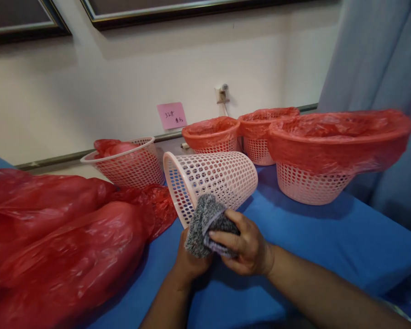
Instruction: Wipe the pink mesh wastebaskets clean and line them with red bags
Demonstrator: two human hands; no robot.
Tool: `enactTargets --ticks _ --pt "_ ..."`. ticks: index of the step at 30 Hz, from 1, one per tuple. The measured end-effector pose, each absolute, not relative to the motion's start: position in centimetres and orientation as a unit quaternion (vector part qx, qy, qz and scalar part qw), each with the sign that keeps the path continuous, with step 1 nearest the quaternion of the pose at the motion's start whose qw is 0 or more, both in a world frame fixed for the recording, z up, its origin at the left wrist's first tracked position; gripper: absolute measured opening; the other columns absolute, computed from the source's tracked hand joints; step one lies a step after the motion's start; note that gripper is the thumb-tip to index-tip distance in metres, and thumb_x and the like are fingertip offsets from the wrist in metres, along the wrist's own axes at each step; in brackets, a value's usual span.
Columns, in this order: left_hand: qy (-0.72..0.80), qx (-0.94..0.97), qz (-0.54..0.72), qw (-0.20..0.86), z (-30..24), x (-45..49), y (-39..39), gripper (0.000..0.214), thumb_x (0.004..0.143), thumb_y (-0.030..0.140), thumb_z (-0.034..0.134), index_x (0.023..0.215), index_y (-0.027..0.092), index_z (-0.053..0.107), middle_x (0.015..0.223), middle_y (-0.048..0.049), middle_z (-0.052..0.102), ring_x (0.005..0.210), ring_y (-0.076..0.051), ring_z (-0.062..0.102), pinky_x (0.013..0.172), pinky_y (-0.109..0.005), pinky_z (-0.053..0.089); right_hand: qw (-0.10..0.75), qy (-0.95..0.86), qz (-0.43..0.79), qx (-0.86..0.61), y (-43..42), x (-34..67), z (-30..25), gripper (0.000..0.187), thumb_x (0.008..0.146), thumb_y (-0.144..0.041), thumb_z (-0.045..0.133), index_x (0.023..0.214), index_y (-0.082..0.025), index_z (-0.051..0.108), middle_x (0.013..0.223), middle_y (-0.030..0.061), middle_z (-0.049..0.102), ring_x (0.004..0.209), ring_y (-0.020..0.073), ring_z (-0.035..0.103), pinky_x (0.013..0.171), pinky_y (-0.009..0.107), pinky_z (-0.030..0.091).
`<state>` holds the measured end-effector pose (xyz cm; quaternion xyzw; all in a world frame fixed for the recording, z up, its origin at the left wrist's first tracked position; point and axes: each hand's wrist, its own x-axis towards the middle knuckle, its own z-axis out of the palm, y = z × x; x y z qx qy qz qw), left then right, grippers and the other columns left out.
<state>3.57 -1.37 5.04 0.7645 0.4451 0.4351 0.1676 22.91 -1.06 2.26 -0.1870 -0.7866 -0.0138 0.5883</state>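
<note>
Both my hands grip a bundle of grey knitted cloth [205, 219] low over the blue table [329, 237]. My right hand [246, 246] wraps its fingers over the bundle's right side. My left hand [188, 260] holds it from below and behind, mostly hidden by the cloth. Just beyond the bundle a bare pink perforated basket [215, 176] lies on its side, its mouth facing left and towards me.
Red plastic bags [61, 237] lie heaped at the left. A pink basket [130, 160] with a red bag in it stands behind them. Three baskets lined with red bags [335, 137] stand at the back right. A pink note [171, 115] is stuck on the wall. Grey curtain at right.
</note>
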Motion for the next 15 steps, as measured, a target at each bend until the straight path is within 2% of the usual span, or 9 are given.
enactTargets --ticks 3,5,8,11,13,15 --pt "0.433 0.791 0.401 0.163 5.2 3.5 -1.4 0.026 0.077 0.023 0.057 0.093 0.022 0.077 0.09 -0.0072 0.078 0.081 -0.025 0.072 0.081 -0.038 0.061 0.637 -0.679 0.032 -0.363 2.3 24.4 1.5 0.058 0.084 -0.024 0.063 0.141 -0.029 0.059 0.144 0.0119 0.054 0.131 0.0301 0.061 0.108 0.049 0.055" --pt "0.431 0.796 0.393 0.159 5.4 3.5 -1.4 0.042 0.076 0.016 0.053 0.109 0.02 0.078 0.102 -0.009 0.078 0.091 -0.028 0.074 0.089 -0.042 0.06 0.673 -0.55 0.091 -0.487 5.2 26.2 1.0 0.051 0.086 -0.03 0.061 0.136 -0.024 0.063 0.132 0.0123 0.062 0.123 0.0295 0.064 0.11 0.052 0.052" --pt "0.426 0.801 0.389 0.16 5.5 3.6 -1.4 0.051 0.075 0.013 0.052 0.118 0.021 0.077 0.108 -0.0102 0.078 0.1 -0.03 0.074 0.095 -0.045 0.059 0.694 -0.42 0.19 -0.553 8.0 28.2 0.5 0.053 0.082 -0.038 0.063 0.132 -0.02 0.064 0.117 0.0107 0.071 0.108 0.0288 0.068 0.105 0.055 0.054" --pt "0.419 0.8 0.392 0.176 5.3 3.8 -1.2 0.054 0.075 0.011 0.051 0.122 0.02 0.075 0.116 -0.0105 0.077 0.11 -0.031 0.072 0.102 -0.047 0.057 0.695 -0.47 0.157 -0.521 7.0 27.9 0.9 0.053 0.084 -0.037 0.063 0.135 -0.021 0.063 0.124 0.0123 0.069 0.115 0.0298 0.066 0.109 0.056 0.052" --pt "0.407 0.802 0.391 0.196 5.2 3.9 -1.0 0.052 0.077 0.012 0.051 0.123 0.02 0.075 0.121 -0.0102 0.076 0.114 -0.031 0.072 0.105 -0.048 0.056 0.674 -0.588 0.077 -0.44 4.6 26.5 1.5 0.053 0.087 -0.03 0.064 0.139 -0.024 0.061 0.136 0.0134 0.062 0.127 0.0302 0.062 0.111 0.053 0.051" --pt "0.393 0.807 0.389 0.21 5.2 3.9 -0.8 0.044 0.081 0.016 0.053 0.117 0.021 0.077 0.117 -0.0095 0.078 0.108 -0.03 0.073 0.102 -0.047 0.058 0.634 -0.701 0.012 -0.326 2.0 24.9 2.0 0.058 0.086 -0.025 0.065 0.144 -0.028 0.057 0.146 0.0131 0.053 0.131 0.0302 0.06 0.109 0.05 0.054"
